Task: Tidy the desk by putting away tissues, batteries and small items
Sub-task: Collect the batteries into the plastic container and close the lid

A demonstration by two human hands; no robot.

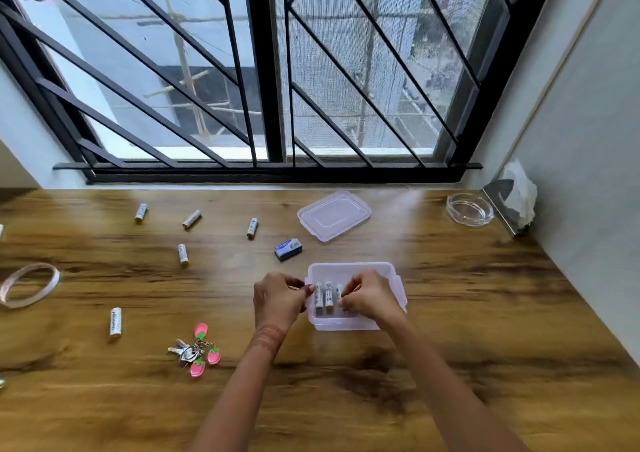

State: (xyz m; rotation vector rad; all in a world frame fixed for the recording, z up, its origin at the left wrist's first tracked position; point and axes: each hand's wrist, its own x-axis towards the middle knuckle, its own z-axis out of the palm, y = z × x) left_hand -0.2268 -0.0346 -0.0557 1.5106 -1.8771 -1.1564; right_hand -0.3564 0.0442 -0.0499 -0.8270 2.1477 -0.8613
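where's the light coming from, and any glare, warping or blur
Head view: daylight enters through the window, throwing pale glare on the desk beside the lid; the wide lens slants the window's sides; labels on the batteries look soft.

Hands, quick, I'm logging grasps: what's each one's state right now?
Left hand: fingers curled at the box rim; grip cannot be told.
Right hand: pinches a battery inside the box.
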